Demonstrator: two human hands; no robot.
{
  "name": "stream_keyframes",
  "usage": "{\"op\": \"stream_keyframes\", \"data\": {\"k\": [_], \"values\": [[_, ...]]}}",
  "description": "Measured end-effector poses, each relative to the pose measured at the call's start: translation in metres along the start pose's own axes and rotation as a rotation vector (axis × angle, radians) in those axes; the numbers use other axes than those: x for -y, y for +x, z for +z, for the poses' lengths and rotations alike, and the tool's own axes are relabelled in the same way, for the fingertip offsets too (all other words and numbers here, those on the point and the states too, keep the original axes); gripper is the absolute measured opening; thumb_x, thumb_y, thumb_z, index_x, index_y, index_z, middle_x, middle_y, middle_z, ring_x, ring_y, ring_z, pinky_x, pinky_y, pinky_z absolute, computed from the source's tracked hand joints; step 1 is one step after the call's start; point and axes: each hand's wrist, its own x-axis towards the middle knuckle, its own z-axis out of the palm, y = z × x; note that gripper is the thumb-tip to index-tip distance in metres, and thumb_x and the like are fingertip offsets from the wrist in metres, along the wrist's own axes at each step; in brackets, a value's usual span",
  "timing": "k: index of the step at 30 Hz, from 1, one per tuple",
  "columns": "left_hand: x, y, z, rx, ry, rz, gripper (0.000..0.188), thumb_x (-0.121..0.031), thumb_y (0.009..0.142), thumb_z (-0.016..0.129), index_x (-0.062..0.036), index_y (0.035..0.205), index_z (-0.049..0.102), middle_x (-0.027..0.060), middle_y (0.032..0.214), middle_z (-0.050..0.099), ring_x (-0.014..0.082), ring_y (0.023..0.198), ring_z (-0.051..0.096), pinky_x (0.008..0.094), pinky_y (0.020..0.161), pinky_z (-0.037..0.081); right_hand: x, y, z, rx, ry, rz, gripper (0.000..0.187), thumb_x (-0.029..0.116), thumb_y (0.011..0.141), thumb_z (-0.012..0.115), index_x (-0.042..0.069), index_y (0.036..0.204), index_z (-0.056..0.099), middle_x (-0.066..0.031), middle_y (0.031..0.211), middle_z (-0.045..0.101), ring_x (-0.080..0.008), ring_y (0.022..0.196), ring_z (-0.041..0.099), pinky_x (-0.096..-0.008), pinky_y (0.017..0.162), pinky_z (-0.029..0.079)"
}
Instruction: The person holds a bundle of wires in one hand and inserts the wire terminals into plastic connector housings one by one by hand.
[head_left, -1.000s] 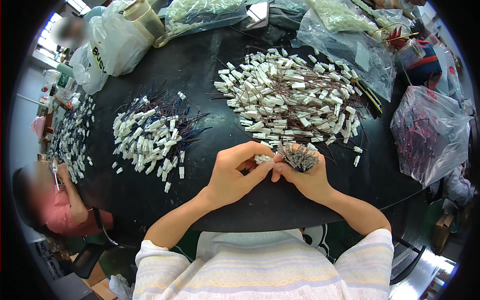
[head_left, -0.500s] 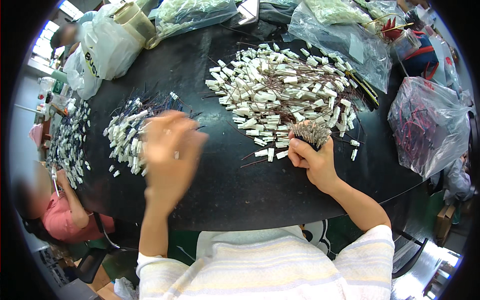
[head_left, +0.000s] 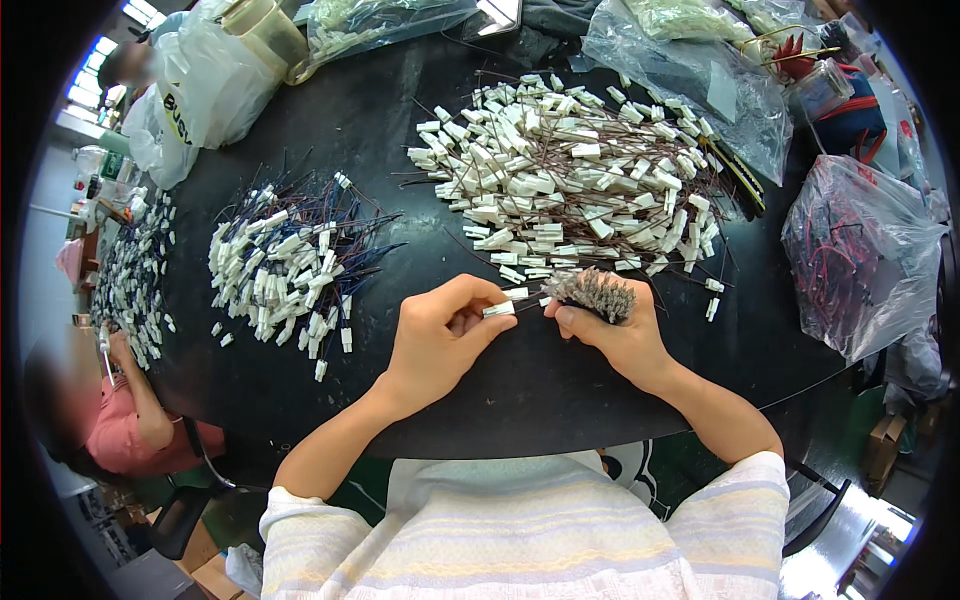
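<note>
Between the thumb and fingers of my left hand [head_left: 435,335], closed in a pinch, is a small white plastic connector [head_left: 498,310]. My right hand [head_left: 628,340] is closed round a thick bundle of thin wires [head_left: 600,296], their metal-tipped ends fanned upward. The two hands are close together, and a thin dark wire spans the small gap between them. Just beyond them lies a large heap of white connectors with brown wires [head_left: 570,180]. Left of my left hand is a smaller pile of white connectors with blue wires [head_left: 280,260].
More connectors [head_left: 135,275] cover the table's far left, where a co-worker in a pink top [head_left: 135,420] sits. White plastic bags [head_left: 215,95] and a beige container [head_left: 262,35] stand at the back left. On the right lies a clear bag of red and dark wires [head_left: 850,250].
My left hand has come right from beside the blue-wired pile and now pinches a connector near my right hand. The right hand keeps its bundle, tilted slightly and a little lower.
</note>
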Motion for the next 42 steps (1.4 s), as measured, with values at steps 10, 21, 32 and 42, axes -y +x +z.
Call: {"op": "stream_keyframes", "data": {"k": [10, 21, 32, 42], "values": [[0.004, -0.002, -0.008, 0.166, -0.740, -0.248, 0.018, -0.002, 0.080, 0.062, 0.0042, 0.095, 0.055, 0.0117, 0.086, 0.063, 0.0075, 0.068, 0.056, 0.0162, 0.054, 0.043, -0.002, 0.001, 0.009, 0.063, -0.049, -0.008, 0.011, -0.003, 0.074, 0.061, 0.001, 0.081, 0.054, -0.0018, 0.063, 0.056, -0.0055, 0.051, 0.053, -0.0200, 0.046, 0.042], [0.005, -0.006, -0.006, 0.084, -0.680, -0.179, 0.014, 0.003, 0.078, 0.061, 0.0047, 0.092, 0.058, 0.0099, 0.084, 0.063, 0.0092, 0.071, 0.058, 0.0199, 0.058, 0.045, 0.000, 0.003, 0.009, 0.080, -0.181, -0.018, 0.009, -0.007, 0.071, 0.063, -0.001, 0.073, 0.055, -0.0028, 0.063, 0.056, -0.0067, 0.052, 0.053, -0.0203, 0.048, 0.042], [0.003, -0.008, 0.007, 0.008, -0.230, 0.128, 0.017, 0.004, 0.068, 0.067, 0.0007, 0.085, 0.064, 0.0050, 0.066, 0.057, 0.0086, 0.056, 0.050, 0.0212, 0.050, 0.038, 0.009, 0.002, 0.010, 0.090, -0.062, 0.074, 0.006, -0.004, 0.072, 0.064, -0.002, 0.072, 0.059, -0.0035, 0.064, 0.057, -0.0069, 0.052, 0.053, -0.0205, 0.048, 0.042], [0.017, 0.019, 0.000, -0.069, 0.271, 0.501, 0.021, 0.005, 0.064, 0.064, -0.0017, 0.083, 0.060, 0.0074, 0.082, 0.056, 0.0211, 0.069, 0.050, 0.0298, 0.055, 0.042, 0.006, 0.005, 0.003, 0.129, -0.004, 0.126, 0.008, -0.001, 0.076, 0.058, 0.000, 0.083, 0.055, -0.0018, 0.059, 0.055, -0.0068, 0.053, 0.052, -0.0215, 0.048, 0.040]]}}
